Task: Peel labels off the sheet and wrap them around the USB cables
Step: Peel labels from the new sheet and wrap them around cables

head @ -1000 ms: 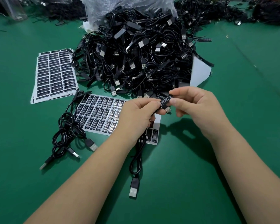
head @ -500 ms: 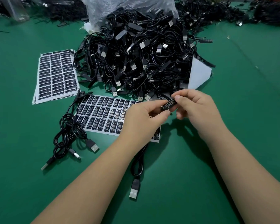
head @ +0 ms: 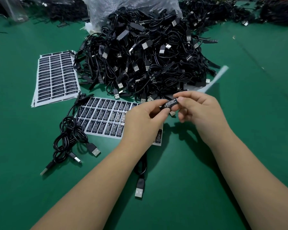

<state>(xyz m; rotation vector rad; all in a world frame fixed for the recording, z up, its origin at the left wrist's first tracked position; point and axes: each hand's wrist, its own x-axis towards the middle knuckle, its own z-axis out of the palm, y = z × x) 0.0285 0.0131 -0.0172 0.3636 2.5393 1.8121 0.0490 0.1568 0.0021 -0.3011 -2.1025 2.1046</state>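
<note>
Clear plastic bag (head: 106, 7) sits at the far middle of the green table (head: 239, 146), mouth toward you; black USB cables spill out of it into a big pile (head: 145, 60); what remains inside the bag you cannot tell. Your left hand (head: 143, 120) and right hand (head: 201, 112) meet just in front of the pile; both pinch one label (head: 171, 102), black with white print reading LED CONTROLLER, left thumb and fingertip on its near-left end, right thumb and forefinger on its far-right end; other fingers of both hands loosely curled. The label sits on the cable you hold (head: 142, 165); that cable drops under your left wrist and loops on the table, its plug (head: 139, 190) lying toward you; another small plug end shows between your hands. The label sheet (head: 105, 118) lies flat under and left of your left hand, rows of black labels on it, partly hidden by the hand. A stack of more sheets (head: 56, 77) lies well left, touching the pile's edge. A few loose cables (head: 70, 138) lie coiled just left of the near sheet, their plugs pointing toward you. White paper (head: 218, 77) pokes out from the pile's right side. More dark cable heaps (head: 279, 10) run along the table's far edge.
</note>
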